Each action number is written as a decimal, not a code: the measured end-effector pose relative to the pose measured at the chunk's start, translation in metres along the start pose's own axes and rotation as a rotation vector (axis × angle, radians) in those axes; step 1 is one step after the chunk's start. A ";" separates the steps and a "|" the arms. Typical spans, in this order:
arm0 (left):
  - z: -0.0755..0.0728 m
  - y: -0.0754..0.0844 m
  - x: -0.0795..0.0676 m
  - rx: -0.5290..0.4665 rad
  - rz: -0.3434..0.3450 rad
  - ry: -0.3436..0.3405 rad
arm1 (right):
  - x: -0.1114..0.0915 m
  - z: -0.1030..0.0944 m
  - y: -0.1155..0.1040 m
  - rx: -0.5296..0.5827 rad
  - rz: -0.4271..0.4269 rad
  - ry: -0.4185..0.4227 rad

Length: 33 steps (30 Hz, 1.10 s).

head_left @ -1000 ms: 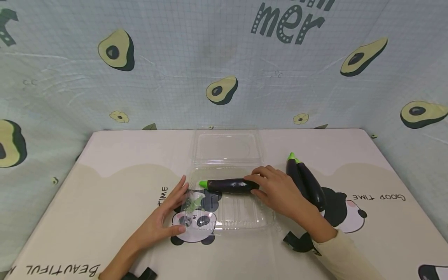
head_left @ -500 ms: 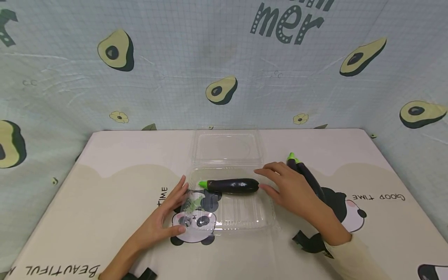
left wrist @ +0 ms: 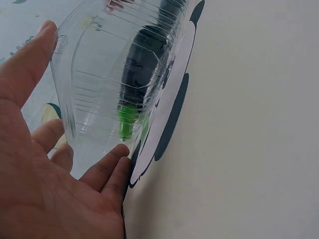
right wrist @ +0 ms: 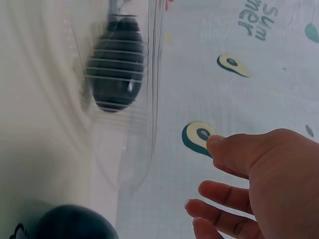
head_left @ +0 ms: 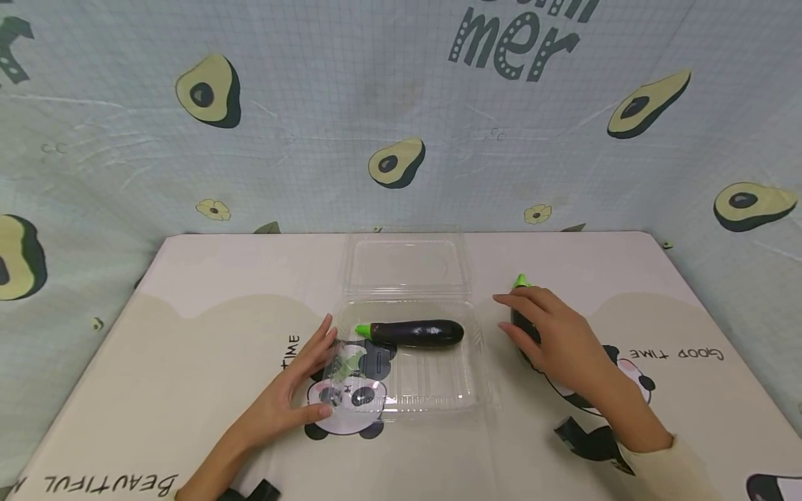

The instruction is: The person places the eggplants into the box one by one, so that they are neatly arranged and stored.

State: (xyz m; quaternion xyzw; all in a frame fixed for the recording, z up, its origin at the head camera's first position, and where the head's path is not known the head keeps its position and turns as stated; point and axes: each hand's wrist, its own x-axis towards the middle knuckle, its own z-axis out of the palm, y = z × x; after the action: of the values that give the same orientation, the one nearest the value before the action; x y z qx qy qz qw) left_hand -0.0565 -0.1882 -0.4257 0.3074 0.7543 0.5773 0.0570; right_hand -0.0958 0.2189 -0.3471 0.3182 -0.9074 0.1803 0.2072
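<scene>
An eggplant (head_left: 416,333) with a bright green stem end lies crosswise inside a clear plastic clamshell box (head_left: 432,400). My left hand (head_left: 285,403) has its fingers extended against the box's left side; in the left wrist view the fingers (left wrist: 112,167) sit right at the clear wall. My right hand (head_left: 554,341) is over the two eggplants (head_left: 525,325) on the right, thumb and fingers apart with nothing between them. It hides most of that pair. At the bottom of the right wrist view, one rounded dark eggplant end (right wrist: 75,224) shows below the hand.
The box's lid (head_left: 407,264) is folded back toward the table's far edge. Panda drawings and lettering cover the pale tabletop (head_left: 207,362). Behind it hangs a cloth (head_left: 301,139) printed with avocados. Black straps (head_left: 589,442) show at both wrists.
My right hand has let go of the eggplant in the box and moved right, over the other eggplants. That eggplant stays in the box. My left hand has not moved.
</scene>
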 end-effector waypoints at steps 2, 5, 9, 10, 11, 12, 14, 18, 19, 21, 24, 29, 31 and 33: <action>0.000 0.000 0.000 -0.001 0.000 0.000 | -0.003 -0.003 0.002 0.000 0.001 0.014; 0.000 0.000 0.000 -0.003 -0.002 -0.002 | -0.007 -0.006 0.006 0.000 -0.001 0.036; 0.000 0.000 0.000 -0.003 0.000 -0.004 | -0.013 -0.011 0.009 0.007 -0.002 0.062; 0.000 0.000 0.001 -0.002 0.000 -0.004 | -0.014 -0.012 0.009 0.008 -0.001 0.065; 0.000 0.000 0.001 -0.001 0.000 -0.005 | -0.016 -0.013 0.010 0.009 0.003 0.067; 0.000 0.000 0.001 -0.001 -0.001 -0.005 | -0.017 -0.014 0.010 0.009 0.007 0.066; 0.000 0.000 0.001 0.000 0.001 -0.005 | -0.020 -0.015 0.011 0.010 0.018 0.066; 0.000 0.000 0.000 0.000 0.002 -0.002 | -0.027 -0.015 0.013 0.002 0.048 0.067; 0.000 0.000 0.000 0.001 0.003 -0.002 | -0.028 -0.015 0.014 -0.001 0.056 0.071; 0.000 0.000 0.000 0.003 0.003 -0.001 | -0.032 -0.015 0.016 -0.008 0.076 0.073; 0.001 -0.001 0.000 0.006 0.003 0.000 | -0.038 -0.015 0.018 -0.016 0.106 0.073; 0.001 -0.001 0.000 0.010 0.010 -0.002 | -0.046 -0.015 0.020 -0.010 0.140 0.078; 0.000 -0.001 0.000 0.010 0.011 -0.002 | -0.047 -0.014 0.020 0.005 0.148 0.077; 0.000 -0.001 0.000 0.009 0.011 -0.002 | -0.049 -0.011 0.020 0.016 0.161 0.069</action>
State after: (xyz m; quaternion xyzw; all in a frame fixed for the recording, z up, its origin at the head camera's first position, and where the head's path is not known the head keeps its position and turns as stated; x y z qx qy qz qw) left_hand -0.0571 -0.1879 -0.4265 0.3122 0.7552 0.5739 0.0531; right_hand -0.0709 0.2629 -0.3654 0.2397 -0.9208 0.2144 0.2206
